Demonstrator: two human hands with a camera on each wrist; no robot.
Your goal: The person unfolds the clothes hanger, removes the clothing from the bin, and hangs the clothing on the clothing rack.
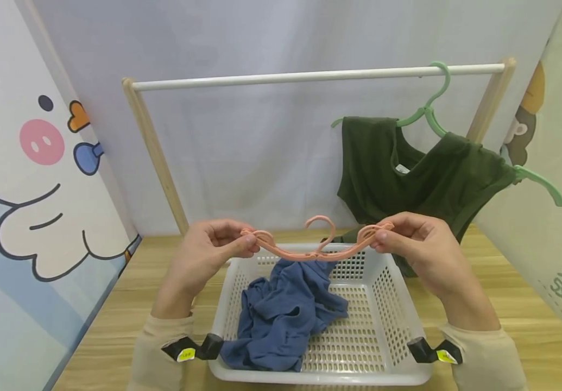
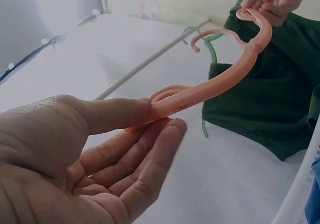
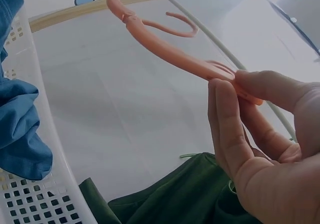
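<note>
Both hands hold up a pink clothes hanger (image 1: 317, 255) by its two ends, above the basket's far side. The left hand (image 1: 207, 252) pinches one end between thumb and fingers. At the opposite end, the right hand (image 1: 420, 252) pinches it the same way. The hanger's hook points up, and its arms slope upward toward the hands. In the left wrist view, the thumb lies over the pink hanger (image 2: 220, 87) with fingertips underneath. A crumpled blue garment (image 1: 285, 315) lies in the white plastic basket (image 1: 393, 374) below.
Behind stands a rack with a white rail (image 1: 271, 79) and wooden posts (image 1: 156, 157). A dark green sleeveless top (image 1: 422, 179) hangs from it on a green hanger (image 1: 439, 98), at the right. The basket rests on a wood-grain table (image 1: 500, 282). Printed cartoon panels flank both sides.
</note>
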